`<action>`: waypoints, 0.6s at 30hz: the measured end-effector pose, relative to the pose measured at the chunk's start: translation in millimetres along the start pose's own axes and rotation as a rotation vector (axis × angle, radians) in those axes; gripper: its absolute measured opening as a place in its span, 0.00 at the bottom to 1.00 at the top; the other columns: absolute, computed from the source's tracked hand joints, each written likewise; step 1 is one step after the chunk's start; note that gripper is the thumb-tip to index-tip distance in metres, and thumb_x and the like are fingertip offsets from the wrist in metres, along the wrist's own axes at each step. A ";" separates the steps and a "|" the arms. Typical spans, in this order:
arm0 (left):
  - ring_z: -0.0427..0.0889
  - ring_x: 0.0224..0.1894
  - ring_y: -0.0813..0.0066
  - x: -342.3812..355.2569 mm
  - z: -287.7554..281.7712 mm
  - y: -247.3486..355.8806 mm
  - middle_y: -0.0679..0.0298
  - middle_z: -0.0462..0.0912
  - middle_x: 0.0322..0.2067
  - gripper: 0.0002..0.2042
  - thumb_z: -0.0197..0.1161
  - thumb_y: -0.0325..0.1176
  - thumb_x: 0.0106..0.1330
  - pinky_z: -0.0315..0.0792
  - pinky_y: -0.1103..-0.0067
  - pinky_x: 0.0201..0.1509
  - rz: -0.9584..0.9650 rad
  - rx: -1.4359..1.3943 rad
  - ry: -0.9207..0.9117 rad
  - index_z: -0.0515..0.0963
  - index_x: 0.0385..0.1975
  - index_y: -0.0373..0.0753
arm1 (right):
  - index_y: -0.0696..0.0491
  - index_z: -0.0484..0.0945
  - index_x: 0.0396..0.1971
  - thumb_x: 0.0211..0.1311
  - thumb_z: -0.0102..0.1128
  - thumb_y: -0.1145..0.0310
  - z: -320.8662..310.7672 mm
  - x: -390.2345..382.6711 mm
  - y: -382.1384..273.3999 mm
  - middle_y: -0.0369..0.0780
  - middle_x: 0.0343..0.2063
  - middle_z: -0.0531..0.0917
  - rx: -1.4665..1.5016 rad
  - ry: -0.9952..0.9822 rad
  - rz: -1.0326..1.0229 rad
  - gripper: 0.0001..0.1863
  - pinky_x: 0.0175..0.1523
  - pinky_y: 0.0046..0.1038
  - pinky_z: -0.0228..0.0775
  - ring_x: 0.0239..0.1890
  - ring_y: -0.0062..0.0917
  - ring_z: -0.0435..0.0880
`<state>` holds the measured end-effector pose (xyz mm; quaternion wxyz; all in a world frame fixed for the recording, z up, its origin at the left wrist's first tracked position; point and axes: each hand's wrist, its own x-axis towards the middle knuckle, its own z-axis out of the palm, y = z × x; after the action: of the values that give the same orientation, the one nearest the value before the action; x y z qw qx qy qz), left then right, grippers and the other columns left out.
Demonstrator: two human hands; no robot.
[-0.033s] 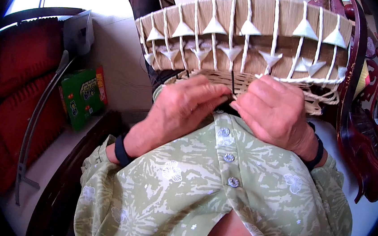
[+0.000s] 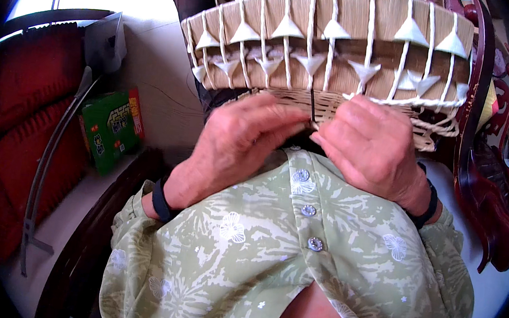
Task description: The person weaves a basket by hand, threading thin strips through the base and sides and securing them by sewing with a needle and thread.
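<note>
In front of my body is a woven basket [image 2: 284, 97] with a wide straw-coloured band [image 2: 352, 10] along its side. White twisted cords [image 2: 371, 30] cross the band, and small white triangular pieces [image 2: 337, 30] sit along them in two rows. A thin black cord [image 2: 313, 105] runs down from the band to my fingertips. My left hand [image 2: 241, 142] is closed, its fingers pressed together at the cord's lower end. My right hand [image 2: 373, 151] pinches at the same spot, its fingers curled against the basket. The cord's very end is hidden between the fingertips.
Carved dark-red wood [image 2: 477, 172] stands close on the right. To the left are a green and red box [image 2: 109, 125], a curved grey metal stand [image 2: 40, 182] and dark-red cushions [image 2: 26, 139]. A loose white twisted cord [image 2: 445, 128] hangs at the basket's right end.
The basket has shifted slightly upward in view, away from my body. My left hand has moved a little, while both sets of fingertips stay together at the black cord.
</note>
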<state>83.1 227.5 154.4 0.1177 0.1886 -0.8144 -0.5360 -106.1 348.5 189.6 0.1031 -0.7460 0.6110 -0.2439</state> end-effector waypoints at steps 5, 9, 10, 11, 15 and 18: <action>0.62 0.23 0.88 -10.5 -4.0 0.7 0.74 0.67 0.20 0.12 0.53 0.32 0.78 0.60 0.84 0.28 -0.326 -0.790 0.319 0.80 0.44 0.29 | 0.56 0.75 0.25 0.40 0.65 0.72 -16.2 4.0 -5.7 0.38 0.22 0.71 -0.093 0.026 -0.014 0.10 0.26 0.29 0.69 0.25 0.30 0.76; 0.55 0.18 0.85 -14.7 2.3 -10.4 0.74 0.61 0.17 0.16 0.47 0.38 0.80 0.57 0.82 0.24 -0.246 -0.885 0.357 0.77 0.41 0.32 | 0.58 0.79 0.27 0.41 0.74 0.76 -33.6 -1.1 -6.0 0.40 0.22 0.75 -0.134 0.000 0.051 0.12 0.27 0.31 0.68 0.23 0.33 0.77; 0.55 0.18 0.85 -14.1 2.5 -8.0 0.74 0.60 0.16 0.15 0.46 0.38 0.80 0.56 0.81 0.24 -0.245 -0.914 0.396 0.77 0.42 0.33 | 0.58 0.79 0.27 0.42 0.73 0.76 -37.4 -4.4 -2.4 0.40 0.22 0.76 -0.139 0.005 0.069 0.12 0.27 0.32 0.69 0.24 0.34 0.78; 0.55 0.18 0.85 -14.2 1.6 -10.0 0.74 0.60 0.16 0.15 0.46 0.38 0.80 0.55 0.81 0.24 -0.210 -0.939 0.416 0.77 0.42 0.34 | 0.58 0.78 0.26 0.44 0.73 0.77 -43.3 -6.6 -2.2 0.41 0.22 0.76 -0.145 -0.003 0.100 0.11 0.28 0.32 0.70 0.24 0.35 0.78; 0.53 0.18 0.84 -9.2 -1.7 -16.3 0.75 0.57 0.17 0.13 0.47 0.37 0.79 0.54 0.80 0.25 -0.142 -1.026 0.373 0.75 0.42 0.34 | 0.58 0.77 0.25 0.46 0.72 0.77 -52.6 -15.1 3.2 0.41 0.22 0.77 -0.104 0.052 0.154 0.10 0.30 0.33 0.70 0.25 0.36 0.78; 0.54 0.19 0.84 -9.5 -3.2 -22.3 0.76 0.55 0.17 0.11 0.48 0.35 0.79 0.55 0.81 0.25 -0.172 -1.144 0.345 0.73 0.42 0.34 | 0.57 0.77 0.25 0.47 0.72 0.77 -58.7 -17.0 6.4 0.42 0.22 0.76 -0.083 0.067 0.168 0.09 0.30 0.34 0.70 0.25 0.37 0.78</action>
<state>97.0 221.1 135.3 0.2871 0.2450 -0.3478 -0.8582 -142.6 371.8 233.1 0.0715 -0.6871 0.6842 -0.2336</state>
